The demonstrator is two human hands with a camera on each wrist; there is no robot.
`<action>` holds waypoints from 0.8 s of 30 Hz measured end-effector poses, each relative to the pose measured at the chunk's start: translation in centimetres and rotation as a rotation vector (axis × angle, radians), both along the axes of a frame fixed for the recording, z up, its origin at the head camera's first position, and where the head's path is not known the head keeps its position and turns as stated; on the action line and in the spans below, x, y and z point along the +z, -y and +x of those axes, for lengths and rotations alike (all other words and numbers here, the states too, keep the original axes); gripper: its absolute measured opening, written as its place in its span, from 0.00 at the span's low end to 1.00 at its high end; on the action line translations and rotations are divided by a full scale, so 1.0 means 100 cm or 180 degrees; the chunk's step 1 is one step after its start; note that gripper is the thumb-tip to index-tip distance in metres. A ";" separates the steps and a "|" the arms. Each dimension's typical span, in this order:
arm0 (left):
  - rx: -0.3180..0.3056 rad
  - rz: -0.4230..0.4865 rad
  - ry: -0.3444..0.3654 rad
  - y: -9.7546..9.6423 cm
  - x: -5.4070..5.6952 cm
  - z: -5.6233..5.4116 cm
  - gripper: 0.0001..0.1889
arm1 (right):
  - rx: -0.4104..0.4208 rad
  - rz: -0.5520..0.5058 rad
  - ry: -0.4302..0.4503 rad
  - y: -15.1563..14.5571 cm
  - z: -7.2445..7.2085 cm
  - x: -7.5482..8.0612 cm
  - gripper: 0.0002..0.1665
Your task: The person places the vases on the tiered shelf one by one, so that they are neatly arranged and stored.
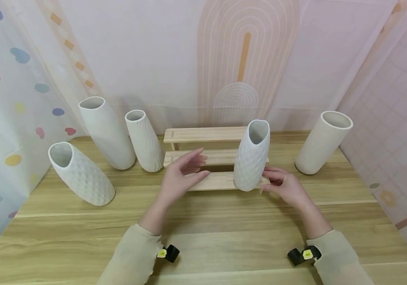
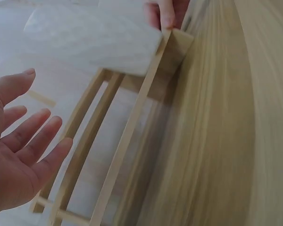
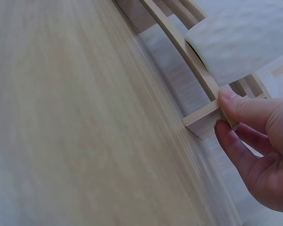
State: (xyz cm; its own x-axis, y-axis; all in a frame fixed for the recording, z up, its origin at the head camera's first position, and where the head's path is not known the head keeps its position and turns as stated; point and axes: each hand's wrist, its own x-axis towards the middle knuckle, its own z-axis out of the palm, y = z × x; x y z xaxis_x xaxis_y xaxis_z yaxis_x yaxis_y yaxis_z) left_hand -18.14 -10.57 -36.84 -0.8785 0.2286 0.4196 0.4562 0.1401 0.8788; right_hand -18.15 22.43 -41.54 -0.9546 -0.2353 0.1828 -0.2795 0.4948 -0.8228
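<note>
Clearly, the right grip [image 1: 285, 187] is narrow, thumb above and fingers below, pinching the right end of the lowest slat [image 1: 210, 181] of the wooden stand [image 1: 207, 135]; a sudden tug or lift there would, I judge, tilt that slat. Just left of the right grip, the dimpled vase [image 1: 251, 162] stands upright on the same slat, its base close to the front edge, so a jolt could send it over onto the table [image 1: 224, 245] (being tall on a small foot, it would probably tip before it slid). Neither grip holds it, which would make a fall harder to catch. A little to the right of the right grip, a ribbed vase [image 1: 324, 143] could be knocked by an outward swing. Farther off to the left, the left grip [image 1: 182, 174] is wide and holds nothing; a careless sweep outward from it might clip the slim fluted vase [image 1: 145, 143], with the tall smooth vase [image 1: 108, 134] and a second textured vase [image 1: 84, 176] beyond. As for writing, the yellow stickers [image 1: 307, 254] behind both grips bear marks too small to read, as is the dark marking [image 1: 172, 134] at the top slat's left end; I can make out no brand.
</note>
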 end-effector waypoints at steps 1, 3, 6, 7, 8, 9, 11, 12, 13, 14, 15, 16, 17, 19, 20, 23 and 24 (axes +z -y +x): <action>0.0016 -0.0043 0.0004 0.007 0.000 0.001 0.30 | -0.0002 0.0002 0.0001 0.000 0.000 0.000 0.25; 0.0033 -0.0129 0.0002 0.021 -0.001 0.004 0.31 | -0.0006 0.0003 0.0000 0.000 0.000 0.000 0.25; 0.0050 -0.0243 -0.0034 0.040 -0.001 0.008 0.31 | -0.0011 -0.0011 0.0014 0.000 0.000 0.000 0.25; 0.0046 -0.0268 -0.0057 0.047 -0.001 0.009 0.31 | -0.0012 -0.0014 0.0016 0.000 0.000 0.000 0.25; 0.0047 -0.0297 -0.0094 0.053 -0.001 0.011 0.31 | -0.0010 -0.0018 0.0014 0.000 0.000 0.000 0.25; 0.0049 -0.0321 -0.0143 0.059 -0.001 0.012 0.31 | -0.0007 -0.0015 0.0013 0.000 0.000 0.000 0.25; 0.0047 -0.0377 -0.0254 0.072 0.000 0.016 0.32 | -0.0009 0.0003 0.0026 0.000 0.000 -0.001 0.25; 0.0048 -0.0403 -0.0313 0.078 0.002 0.017 0.33 | -0.0008 0.0009 0.0028 -0.001 0.000 -0.001 0.25; 0.0055 -0.0428 -0.0381 0.084 0.003 0.019 0.33 | -0.0009 0.0010 0.0034 -0.001 0.000 -0.001 0.25; 0.0059 -0.0456 -0.0443 0.091 0.004 0.021 0.33 | -0.0012 0.0017 0.0034 -0.001 0.000 -0.001 0.25; 0.0065 -0.0474 -0.0491 0.097 0.007 0.023 0.34 | -0.0012 0.0018 0.0040 -0.001 0.000 -0.001 0.25; 0.0071 -0.0494 -0.0541 0.103 0.009 0.025 0.35 | -0.0013 0.0015 0.0049 0.000 0.000 -0.001 0.25; 0.0080 -0.0519 -0.0588 0.110 0.011 0.027 0.35 | -0.0010 0.0006 0.0050 0.000 0.001 -0.001 0.25; 0.0111 -0.0576 -0.0655 0.122 0.017 0.031 0.37 | -0.0012 -0.0006 0.0058 0.000 0.001 0.000 0.26; 0.0140 -0.0596 -0.0691 0.128 0.021 0.034 0.37 | -0.0015 -0.0007 0.0068 0.000 0.001 0.000 0.26; 0.0305 -0.0646 -0.0717 0.145 0.035 0.043 0.39 | -0.0014 -0.0014 0.0088 0.000 0.002 0.001 0.26; 0.0376 -0.0693 -0.0721 0.150 0.040 0.047 0.40 | -0.0015 -0.0015 0.0092 0.000 0.002 0.001 0.26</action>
State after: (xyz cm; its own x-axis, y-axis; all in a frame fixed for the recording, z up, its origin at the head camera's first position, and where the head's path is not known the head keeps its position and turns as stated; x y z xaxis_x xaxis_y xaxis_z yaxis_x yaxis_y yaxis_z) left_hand -13.45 -25.62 -32.85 -0.7942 0.2364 0.5598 0.6060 0.3768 0.7006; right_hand -17.98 22.40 -41.43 -0.9606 -0.2300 0.1561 -0.2532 0.4922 -0.8328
